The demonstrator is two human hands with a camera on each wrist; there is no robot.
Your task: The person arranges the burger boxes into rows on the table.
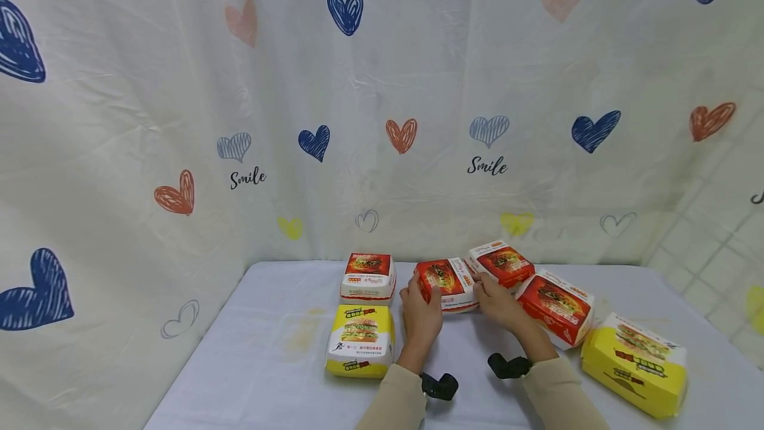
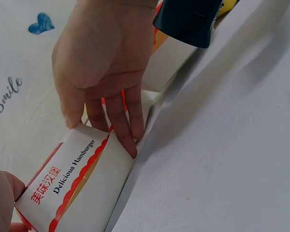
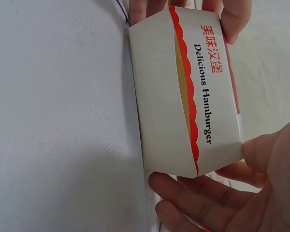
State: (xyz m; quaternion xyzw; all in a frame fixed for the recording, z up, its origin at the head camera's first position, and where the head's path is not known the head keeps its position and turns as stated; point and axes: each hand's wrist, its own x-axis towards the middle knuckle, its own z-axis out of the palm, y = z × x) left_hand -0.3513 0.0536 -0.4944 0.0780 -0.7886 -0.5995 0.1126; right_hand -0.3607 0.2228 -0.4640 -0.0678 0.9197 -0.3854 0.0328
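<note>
A red-and-white hamburger box (image 1: 444, 282) stands near the back of the table, held at its two ends. My left hand (image 1: 421, 314) grips its left end, thumb at the top edge and fingers down the side, as the left wrist view shows. At the other end my right hand (image 1: 500, 302) holds a corner; in the right wrist view its thumb (image 3: 258, 152) lies on the upper edge and its fingers wrap below. The lid's red scalloped edge (image 3: 188, 101) leaves a narrow gap along the front.
Left of the hands, a red-and-white box (image 1: 368, 279) stands behind a yellow box (image 1: 360, 340). To the right, two more red boxes (image 1: 501, 264) (image 1: 556, 306) and another yellow box (image 1: 635, 363) form a slanting row. A heart-patterned curtain (image 1: 382, 85) hangs behind the white table (image 1: 268, 350).
</note>
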